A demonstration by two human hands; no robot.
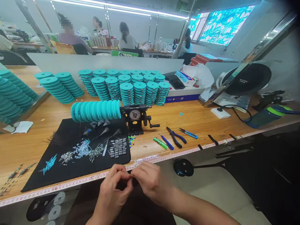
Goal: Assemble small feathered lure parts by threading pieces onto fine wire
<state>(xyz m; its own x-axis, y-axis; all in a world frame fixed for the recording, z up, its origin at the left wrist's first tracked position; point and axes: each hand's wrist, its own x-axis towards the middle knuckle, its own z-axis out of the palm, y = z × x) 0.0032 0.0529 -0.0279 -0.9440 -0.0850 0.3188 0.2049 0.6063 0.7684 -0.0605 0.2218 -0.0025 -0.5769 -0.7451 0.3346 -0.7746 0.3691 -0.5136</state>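
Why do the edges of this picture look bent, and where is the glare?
In the head view, the wide lens bows the tape measure along the wooden bench; the ceiling light strip and bright window glare at the top of the frame.

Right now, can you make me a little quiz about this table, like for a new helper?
1. True or false: the blue-handled pliers lie on the black mat.
2. What runs along the edge of the wooden table, just past the left hand and right hand? A: a tape measure, B: a rope, C: a chain.
3. Fill in the blank: the hand-crank winder holds a row of ___ spools.

Key: 1 false; 2 A; 3 teal.
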